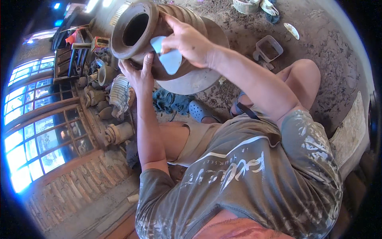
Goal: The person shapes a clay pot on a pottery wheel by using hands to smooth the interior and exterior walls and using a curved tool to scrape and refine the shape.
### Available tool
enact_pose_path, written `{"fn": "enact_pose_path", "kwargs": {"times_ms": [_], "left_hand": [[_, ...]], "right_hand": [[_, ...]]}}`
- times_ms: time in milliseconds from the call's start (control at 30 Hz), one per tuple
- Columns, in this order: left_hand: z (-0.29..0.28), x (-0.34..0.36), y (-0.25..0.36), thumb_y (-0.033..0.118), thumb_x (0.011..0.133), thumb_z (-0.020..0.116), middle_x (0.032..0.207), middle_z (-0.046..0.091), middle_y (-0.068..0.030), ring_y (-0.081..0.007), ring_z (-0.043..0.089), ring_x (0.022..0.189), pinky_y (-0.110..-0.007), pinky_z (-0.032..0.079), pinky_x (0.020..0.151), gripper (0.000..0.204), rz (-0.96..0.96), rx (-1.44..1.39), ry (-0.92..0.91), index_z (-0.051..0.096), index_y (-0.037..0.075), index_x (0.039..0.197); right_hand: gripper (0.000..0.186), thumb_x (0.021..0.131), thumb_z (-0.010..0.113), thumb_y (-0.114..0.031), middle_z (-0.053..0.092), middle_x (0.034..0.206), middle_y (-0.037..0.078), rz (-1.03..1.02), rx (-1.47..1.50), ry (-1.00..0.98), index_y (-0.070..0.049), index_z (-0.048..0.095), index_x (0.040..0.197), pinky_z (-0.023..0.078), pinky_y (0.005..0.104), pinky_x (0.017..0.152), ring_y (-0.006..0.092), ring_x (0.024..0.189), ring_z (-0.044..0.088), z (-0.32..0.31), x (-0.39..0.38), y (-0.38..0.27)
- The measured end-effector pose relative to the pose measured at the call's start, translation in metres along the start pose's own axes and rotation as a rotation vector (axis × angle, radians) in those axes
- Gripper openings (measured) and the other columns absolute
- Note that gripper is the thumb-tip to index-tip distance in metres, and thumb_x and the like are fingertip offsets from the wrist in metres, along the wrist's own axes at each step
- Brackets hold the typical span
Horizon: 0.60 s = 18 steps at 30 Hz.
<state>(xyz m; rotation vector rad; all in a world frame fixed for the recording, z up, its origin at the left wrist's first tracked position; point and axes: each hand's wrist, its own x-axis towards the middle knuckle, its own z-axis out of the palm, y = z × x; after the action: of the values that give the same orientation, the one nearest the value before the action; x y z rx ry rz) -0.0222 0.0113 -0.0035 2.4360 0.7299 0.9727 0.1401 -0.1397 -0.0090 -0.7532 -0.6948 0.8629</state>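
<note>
– Right hand [191,44] first! What does it do in the head view?

– It pinches a thin, pale blue scraper [171,61] between thumb and bent fingers. Its pointing finger sticks out along the neck of the brown clay pot [153,26].

– And the left hand [137,73]?

– That one is cupped, thumb and fingers spread, against the near side of the pot, just under the rim. I think it helps hold things steady.

– Where is the pot?

– Over a round, pale disc [187,81], past the person's knees. Its mouth faces left. I can't tell if it leans.

– What else is near the pot?

– A dark blue cloth [171,101] lies on the near side of it, and a clear tub [270,47] sits well to its right.

– So which step is this?

– My guess is smoothing the clay where the neck meets the body. The scraper looks close against it, but I can't see if the whole edge touches.

– What does the next move need?

– A soft, even push, I'd say, with the scraper nearly flat. Too hard, and it could dent the clay.
</note>
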Motion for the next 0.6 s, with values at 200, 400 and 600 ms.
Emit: {"fn": "enact_pose_path", "kwargs": {"times_ms": [200, 400, 600], "left_hand": [[0.005, -0.004, -0.035, 0.041, 0.086, 0.087, 0.145, 0.045, -0.0286, -0.047, 0.046, 0.135, -0.055, 0.038, 0.114, 0.094, 0.174, 0.189, 0.037, 0.039, 0.0, 0.155], [0.01, -0.005, -0.009, 0.046, 0.085, 0.088, 0.145, 0.047, -0.0264, -0.0442, 0.046, 0.137, -0.053, 0.036, 0.117, 0.093, -0.008, 0.146, 0.076, 0.045, -0.001, 0.153], [0.004, -0.002, 0.009, 0.038, 0.082, 0.094, 0.149, 0.046, -0.0253, -0.0397, 0.046, 0.141, -0.048, 0.033, 0.121, 0.1, -0.06, -0.175, 0.076, 0.043, -0.011, 0.152]], "right_hand": [[0.115, 0.084, 0.069, -0.004, 0.07, 0.1, 0.017, 0.071, 0.019, 0.088, -0.009, -0.006, 0.172, 0.055, 0.0337, 0.081, 0.0218, 0.084, 0.069, 0.046, -0.024, 0.015], [0.099, 0.086, 0.071, -0.006, 0.07, 0.109, 0.014, -0.069, -0.228, -0.055, -0.008, 0.017, 0.168, 0.056, 0.0342, 0.085, 0.0185, 0.092, 0.068, 0.098, -0.058, 0.044], [0.061, 0.09, 0.068, -0.009, 0.075, 0.112, 0.017, 0.135, -0.185, -0.417, 0.0, 0.056, 0.149, 0.055, 0.0339, 0.093, 0.0171, 0.101, 0.071, 0.108, -0.094, 0.027]]}}
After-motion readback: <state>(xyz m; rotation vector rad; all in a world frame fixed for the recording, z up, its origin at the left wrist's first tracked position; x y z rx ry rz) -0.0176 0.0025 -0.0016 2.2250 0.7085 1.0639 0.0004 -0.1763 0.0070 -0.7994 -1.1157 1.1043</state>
